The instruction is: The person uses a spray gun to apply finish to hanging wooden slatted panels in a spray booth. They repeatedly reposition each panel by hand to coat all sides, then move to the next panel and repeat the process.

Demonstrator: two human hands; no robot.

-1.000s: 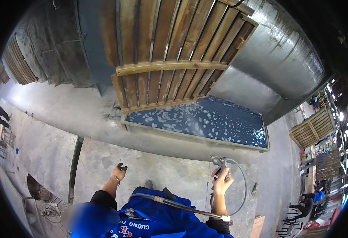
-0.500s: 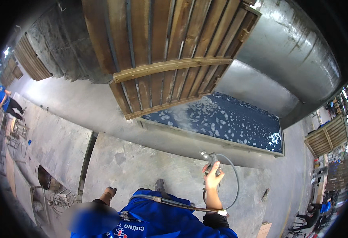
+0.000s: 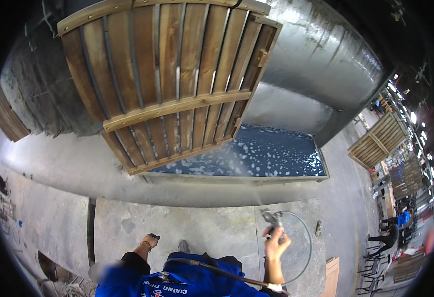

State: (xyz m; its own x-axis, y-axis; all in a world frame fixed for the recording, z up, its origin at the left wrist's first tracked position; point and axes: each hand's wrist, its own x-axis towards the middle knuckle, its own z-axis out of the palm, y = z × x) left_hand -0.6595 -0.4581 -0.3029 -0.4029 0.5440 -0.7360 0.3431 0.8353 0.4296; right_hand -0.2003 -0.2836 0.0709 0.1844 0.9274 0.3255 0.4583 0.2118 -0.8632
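Shirt: we are wearing a blue shirt (image 3: 207, 274), and one shoe (image 3: 183, 246) is showing past its edge.
Left hand: our left hand (image 3: 151, 241) is hovering out over the floor (image 3: 217, 222), its fingers curling inward; we cannot tell whether they are holding anything.
Right hand: our right hand (image 3: 277, 246) is gripping a gun (image 3: 272, 219), fingers wrapping closely around its handle.
Hose: a grey hose (image 3: 310, 242) is looping from the gun back towards our right forearm.
Mist: a pale streak is drifting ahead of the gun's nozzle.
Panel: a slatted wooden panel (image 3: 170, 54) is hanging tilted ahead of us, its lower edge covering part of the tank (image 3: 291, 178).
Water: blue, foam-flecked water (image 3: 276, 151) is lying in the tank.
Wall: a shiny metal wall (image 3: 321, 54) is rising behind.
Far right: another panel (image 3: 379, 140) is leaning; a person (image 3: 403, 218) in blue is showing near the rim.
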